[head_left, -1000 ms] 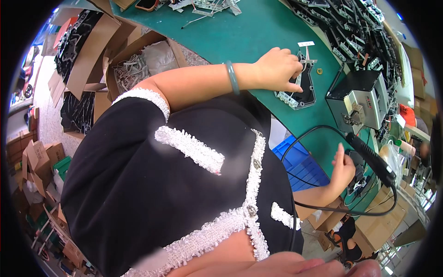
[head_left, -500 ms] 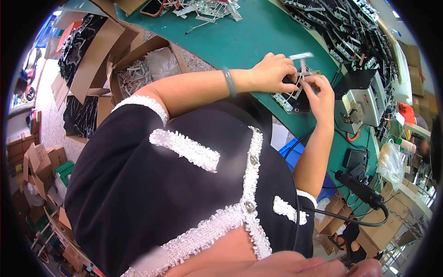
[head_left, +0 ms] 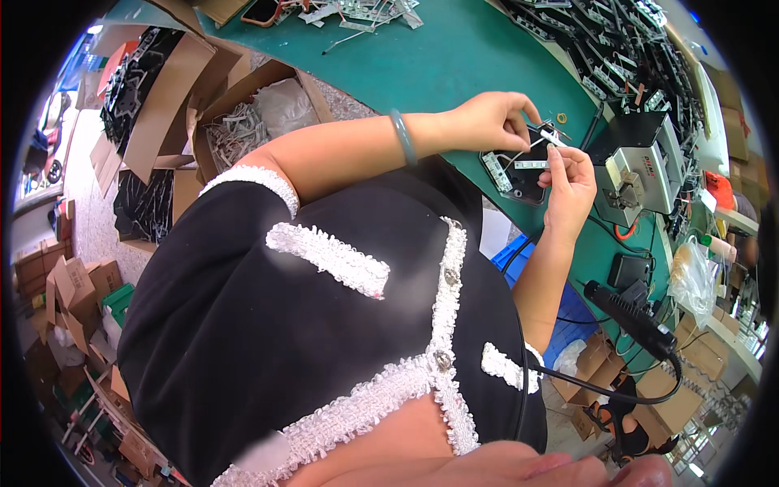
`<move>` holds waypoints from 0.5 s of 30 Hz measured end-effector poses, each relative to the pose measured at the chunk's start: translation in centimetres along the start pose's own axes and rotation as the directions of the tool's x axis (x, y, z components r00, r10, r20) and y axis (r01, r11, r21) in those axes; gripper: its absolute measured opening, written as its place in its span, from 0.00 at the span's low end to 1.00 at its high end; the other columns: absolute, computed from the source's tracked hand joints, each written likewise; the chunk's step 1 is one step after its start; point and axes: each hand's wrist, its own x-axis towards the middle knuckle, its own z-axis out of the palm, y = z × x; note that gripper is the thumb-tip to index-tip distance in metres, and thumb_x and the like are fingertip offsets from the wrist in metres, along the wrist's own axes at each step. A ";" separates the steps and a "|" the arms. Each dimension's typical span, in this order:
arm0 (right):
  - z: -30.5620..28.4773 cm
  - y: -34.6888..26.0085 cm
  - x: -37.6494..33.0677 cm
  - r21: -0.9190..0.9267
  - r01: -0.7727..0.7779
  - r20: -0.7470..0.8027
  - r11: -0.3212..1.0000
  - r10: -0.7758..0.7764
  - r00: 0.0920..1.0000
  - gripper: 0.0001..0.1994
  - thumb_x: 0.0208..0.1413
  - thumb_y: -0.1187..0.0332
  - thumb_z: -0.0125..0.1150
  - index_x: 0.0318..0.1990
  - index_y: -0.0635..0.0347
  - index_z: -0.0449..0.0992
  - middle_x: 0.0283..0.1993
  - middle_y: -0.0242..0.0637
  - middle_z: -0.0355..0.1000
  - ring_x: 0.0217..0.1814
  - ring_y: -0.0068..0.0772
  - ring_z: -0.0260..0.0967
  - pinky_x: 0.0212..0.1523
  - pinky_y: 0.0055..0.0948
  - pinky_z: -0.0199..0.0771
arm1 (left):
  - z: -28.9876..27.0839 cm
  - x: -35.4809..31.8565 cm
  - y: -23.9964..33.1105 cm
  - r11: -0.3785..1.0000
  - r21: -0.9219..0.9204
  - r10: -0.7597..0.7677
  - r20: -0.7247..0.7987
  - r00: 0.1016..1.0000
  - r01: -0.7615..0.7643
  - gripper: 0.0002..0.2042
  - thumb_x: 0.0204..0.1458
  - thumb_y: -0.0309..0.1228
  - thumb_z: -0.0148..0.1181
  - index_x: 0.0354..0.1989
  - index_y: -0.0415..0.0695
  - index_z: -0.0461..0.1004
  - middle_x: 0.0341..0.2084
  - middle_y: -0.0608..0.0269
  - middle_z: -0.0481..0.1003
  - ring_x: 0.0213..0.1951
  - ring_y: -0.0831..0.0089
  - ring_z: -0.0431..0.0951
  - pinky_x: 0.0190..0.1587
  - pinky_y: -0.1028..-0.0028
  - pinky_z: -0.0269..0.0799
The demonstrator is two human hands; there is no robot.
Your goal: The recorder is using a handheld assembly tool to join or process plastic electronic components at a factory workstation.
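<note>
My right hand pinches a small white strip between thumb and fingertips. Beneath lies a black plate on the green table, with light-coloured LED strips and thin white wires on it. Another short white LED strip sits beside my right fingertips. From the left, my left hand reaches over the plate's far side. Its index finger arches away from the thumb, and I see nothing held between them. The thumb is close to a white wire.
A grey-and-black box-shaped device stands right of the plate. Many black plates with strips are piled at the back right. Loose strips and a phone lie at the far edge. A carton stands left of the table.
My hands have moved apart. A pale piece raised above the plate is no longer upright there. My right hand now pinches a white strip, and my left index finger has lifted away.
</note>
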 end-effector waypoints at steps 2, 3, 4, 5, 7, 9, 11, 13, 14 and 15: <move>-0.2 0.3 -0.2 0.028 0.041 0.009 0.999 -0.041 0.999 0.05 0.55 0.72 0.63 0.37 0.62 0.75 0.27 0.28 0.71 0.24 0.14 0.66 0.26 0.16 0.67 | -0.1 0.4 -0.4 0.978 -0.206 -0.051 -0.053 0.997 0.039 0.18 0.49 0.26 0.64 0.47 0.37 0.70 0.31 0.62 0.79 0.36 0.77 0.76 0.43 0.77 0.70; -0.5 0.4 -0.4 0.012 0.027 0.037 1.000 -0.027 0.999 0.06 0.55 0.73 0.63 0.39 0.64 0.75 0.28 0.28 0.71 0.26 0.15 0.67 0.28 0.16 0.68 | -0.2 0.5 -0.7 0.978 -0.205 -0.051 -0.052 0.997 0.040 0.18 0.49 0.26 0.64 0.47 0.37 0.70 0.31 0.62 0.79 0.36 0.77 0.76 0.43 0.77 0.70; -0.7 0.4 -0.7 -0.005 0.014 0.062 1.000 -0.013 0.998 0.08 0.55 0.75 0.62 0.42 0.65 0.76 0.29 0.29 0.71 0.27 0.16 0.68 0.30 0.16 0.69 | -0.3 0.6 -0.9 0.987 -0.151 -0.065 -0.053 0.996 0.056 0.17 0.49 0.29 0.65 0.47 0.37 0.70 0.30 0.62 0.79 0.35 0.77 0.77 0.42 0.77 0.71; -1.0 0.7 -1.0 -0.004 0.013 0.059 1.000 -0.013 0.998 0.08 0.55 0.75 0.62 0.42 0.65 0.76 0.29 0.29 0.71 0.27 0.16 0.68 0.30 0.16 0.69 | -0.3 0.6 -1.0 0.993 -0.096 -0.078 -0.056 0.995 0.072 0.17 0.50 0.31 0.65 0.46 0.37 0.70 0.30 0.62 0.79 0.35 0.76 0.77 0.41 0.77 0.71; -1.6 1.1 -1.5 -0.017 0.044 0.204 0.999 -0.040 0.978 0.10 0.54 0.78 0.62 0.44 0.66 0.76 0.32 0.29 0.72 0.31 0.18 0.69 0.34 0.16 0.69 | -0.1 0.8 -0.3 0.987 0.149 -0.064 -0.033 0.997 0.068 0.18 0.49 0.33 0.65 0.45 0.38 0.72 0.29 0.62 0.79 0.34 0.75 0.78 0.39 0.77 0.72; -1.4 1.0 -2.1 0.002 0.028 0.193 1.000 -0.028 0.981 0.09 0.53 0.79 0.61 0.43 0.66 0.76 0.32 0.30 0.73 0.33 0.19 0.70 0.36 0.17 0.69 | 0.3 0.8 0.5 0.922 0.383 -0.056 -0.008 0.998 0.054 0.18 0.48 0.36 0.65 0.44 0.38 0.73 0.28 0.63 0.80 0.32 0.74 0.78 0.38 0.76 0.72; -1.4 1.2 -2.1 -0.039 0.012 0.114 0.999 -0.008 0.993 0.08 0.54 0.78 0.62 0.42 0.65 0.77 0.32 0.30 0.73 0.32 0.19 0.70 0.34 0.17 0.69 | 0.6 1.1 1.0 0.830 0.552 0.020 0.107 0.994 -0.076 0.19 0.45 0.37 0.65 0.43 0.39 0.75 0.25 0.65 0.80 0.30 0.72 0.79 0.35 0.73 0.73; -1.3 1.5 -2.1 -0.051 0.004 0.092 0.999 0.001 0.996 0.08 0.54 0.78 0.62 0.41 0.65 0.77 0.32 0.30 0.73 0.32 0.19 0.70 0.34 0.17 0.69 | 1.1 1.4 1.2 0.820 0.570 -0.025 0.120 0.992 -0.048 0.18 0.43 0.34 0.65 0.44 0.40 0.75 0.24 0.67 0.80 0.30 0.71 0.79 0.35 0.73 0.73; -1.3 1.7 -2.0 -0.062 -0.006 0.067 0.998 0.010 0.998 0.07 0.54 0.77 0.62 0.41 0.65 0.77 0.31 0.30 0.73 0.32 0.19 0.70 0.33 0.18 0.69 | 1.2 1.5 1.0 0.852 0.524 -0.066 0.103 0.993 0.003 0.18 0.43 0.32 0.64 0.44 0.40 0.75 0.25 0.66 0.80 0.29 0.72 0.79 0.35 0.72 0.73; -1.3 1.9 -1.9 -0.060 -0.003 0.067 0.998 0.007 0.998 0.07 0.54 0.77 0.62 0.41 0.65 0.77 0.31 0.30 0.73 0.32 0.19 0.70 0.33 0.18 0.69 | 1.3 1.6 0.8 0.878 0.476 -0.109 0.087 0.990 0.055 0.18 0.42 0.30 0.64 0.44 0.40 0.75 0.26 0.66 0.80 0.29 0.74 0.79 0.35 0.72 0.73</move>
